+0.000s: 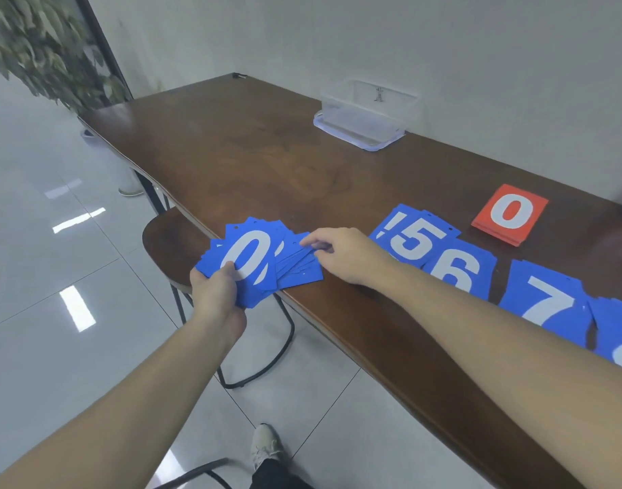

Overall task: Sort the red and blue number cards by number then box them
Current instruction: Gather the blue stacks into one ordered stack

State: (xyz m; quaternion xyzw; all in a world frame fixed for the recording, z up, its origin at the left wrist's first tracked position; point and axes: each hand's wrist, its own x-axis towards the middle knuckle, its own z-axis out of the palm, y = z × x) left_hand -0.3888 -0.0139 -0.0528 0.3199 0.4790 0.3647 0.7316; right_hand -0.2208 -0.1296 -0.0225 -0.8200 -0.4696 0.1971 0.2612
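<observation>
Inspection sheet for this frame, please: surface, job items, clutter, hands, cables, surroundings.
Surface: dark wooden table, against a white wall.
Job items: fan of blue cards, 0 on top; blue 5, 6 and 7 piles along the near edge; red 0 pile; clear plastic box, nothing seen inside.
Clutter: nothing seen.
Hands: left hand grips the fan; right hand pinches one of its cards.
Cables: nothing seen.
Surroundings: stool, potted plant, tiled floor.
</observation>
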